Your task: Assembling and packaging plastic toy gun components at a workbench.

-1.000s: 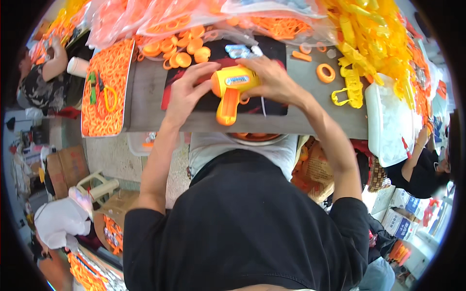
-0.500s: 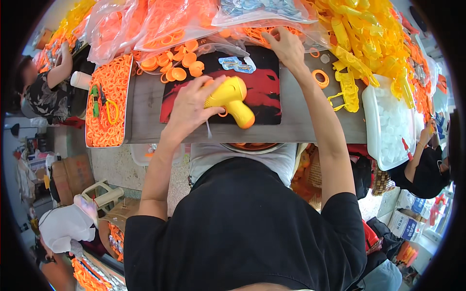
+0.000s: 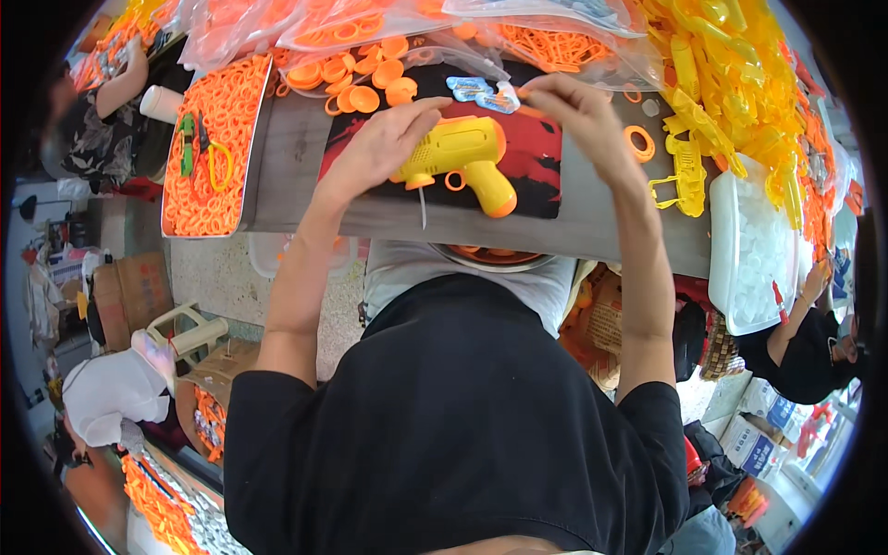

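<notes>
My left hand (image 3: 381, 146) is closed round the rear of a yellow toy gun (image 3: 462, 143), whose handle with an orange end points toward me. A small orange ring (image 3: 455, 180) shows by its trigger area, and a thin pale strip hangs below. My right hand (image 3: 587, 120) is pinched on a small orange piece (image 3: 524, 93), right of the gun; its exact shape is too small to tell. Under the gun lies a black and red mat (image 3: 541, 185). Blue and white stickers (image 3: 469, 90) lie at the mat's far side.
Orange cups (image 3: 363, 98) sit behind the mat. Left stands a tray of orange rings (image 3: 199, 208) with yellow-handled cutters (image 3: 220, 166) on top. Clear bags of orange parts (image 3: 546, 46) line the back. Yellow shells (image 3: 731, 83) and a white bin (image 3: 726, 268) are right. Other people work nearby.
My right hand has left the bag of orange parts and come nearer, a small orange piece in its fingertips. The toy gun has turned more level in my left hand. The view has shifted.
</notes>
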The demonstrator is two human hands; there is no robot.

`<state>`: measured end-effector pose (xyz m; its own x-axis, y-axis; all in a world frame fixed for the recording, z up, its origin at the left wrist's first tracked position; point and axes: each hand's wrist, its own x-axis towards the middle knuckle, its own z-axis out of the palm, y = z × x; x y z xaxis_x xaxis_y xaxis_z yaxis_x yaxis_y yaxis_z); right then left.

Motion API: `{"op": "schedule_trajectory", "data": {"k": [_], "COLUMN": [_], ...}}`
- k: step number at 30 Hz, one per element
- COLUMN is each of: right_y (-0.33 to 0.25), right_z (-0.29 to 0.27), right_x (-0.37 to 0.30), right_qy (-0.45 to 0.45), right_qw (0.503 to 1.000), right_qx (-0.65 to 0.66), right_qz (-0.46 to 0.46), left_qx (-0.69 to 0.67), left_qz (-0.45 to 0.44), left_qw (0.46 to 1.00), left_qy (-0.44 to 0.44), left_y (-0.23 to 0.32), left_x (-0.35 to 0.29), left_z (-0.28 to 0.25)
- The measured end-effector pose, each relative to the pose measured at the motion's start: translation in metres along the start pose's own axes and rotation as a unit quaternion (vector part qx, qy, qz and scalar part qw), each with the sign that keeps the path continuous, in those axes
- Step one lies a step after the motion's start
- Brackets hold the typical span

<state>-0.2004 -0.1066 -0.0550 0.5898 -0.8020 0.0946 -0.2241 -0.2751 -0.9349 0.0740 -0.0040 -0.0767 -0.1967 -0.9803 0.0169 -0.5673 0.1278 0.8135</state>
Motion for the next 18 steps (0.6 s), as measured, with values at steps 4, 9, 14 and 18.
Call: {"op": "schedule_trajectory", "data": {"k": [4,9,14,18], "right_y": [-0.007,-0.014,-0.011,-0.001], "right_z": [0.059,0.076,0.081,0.046], "right_x": [-0.010,-0.004,-0.009,0.006], "right_qy": [-0.013,0.006,0.025,0.067], "right_qw": [0.998,0.987,0.958,0.973], "right_qx": [-0.059,-0.145,-0.268,-0.190], "right_qz": [-0.026,-0.063,-0.100,-0.109], "left_qx": [-0.084,-0.102,-0.048,-0.054], "left_qz": [0.008,-0.057,-0.046,-0.041], "left_qw": [0.995,0.992,0.997,0.997], "left_qy": [-0.050,-0.046,-0.031,-0.023], "left_y": [-0.021,-0.009,-0.006,-0.007], "left_x": [0.007,0.002,-0.001,0.001], "left_z": [-0.003,0.000,0.006,0.008]}}
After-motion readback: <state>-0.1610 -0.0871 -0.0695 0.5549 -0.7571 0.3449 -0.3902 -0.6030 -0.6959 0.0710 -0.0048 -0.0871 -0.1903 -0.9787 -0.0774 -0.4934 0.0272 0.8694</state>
